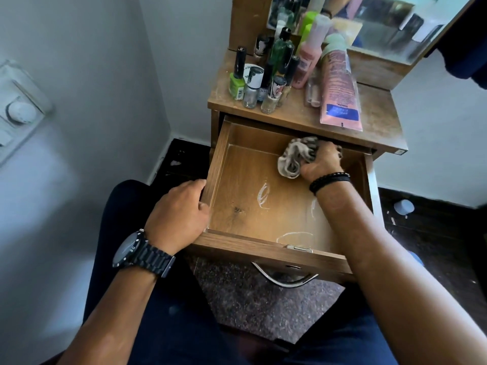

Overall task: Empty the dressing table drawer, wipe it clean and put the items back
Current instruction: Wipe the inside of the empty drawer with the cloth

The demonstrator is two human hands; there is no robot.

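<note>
Nearest the camera, dark blue trouser legs [168,325] frame a speckled grey-brown stone floor [263,306]; above it a curved, polished metal handle [284,279] hangs on the front panel of the pulled-out brown wood-grain drawer [263,252]. The left hand [179,214], with a chunky black link-strap wristwatch [142,255] on its wrist, is curled closed over the drawer's left wall near the front corner, fingers hooked over the edge; the drawer floor is bare laminate, smeared with chalky white loops and a small dark scuff. Deeper in, the right hand [320,162], wearing braided black wristbands [329,181], is clenched around a crumpled grey-and-white rag [295,158], pressing it onto the floor by the back wall, right of centre. Beyond, on the worn, scratched wooden dressing table top [376,111], the removed items stand and lie: a cluster of small glass nail-polish bottles [261,83], one bright green; a flat pink squeeze tube with a blue label [340,88] lying on its side; taller bottles behind, against the dusty mirror [395,30].
</note>
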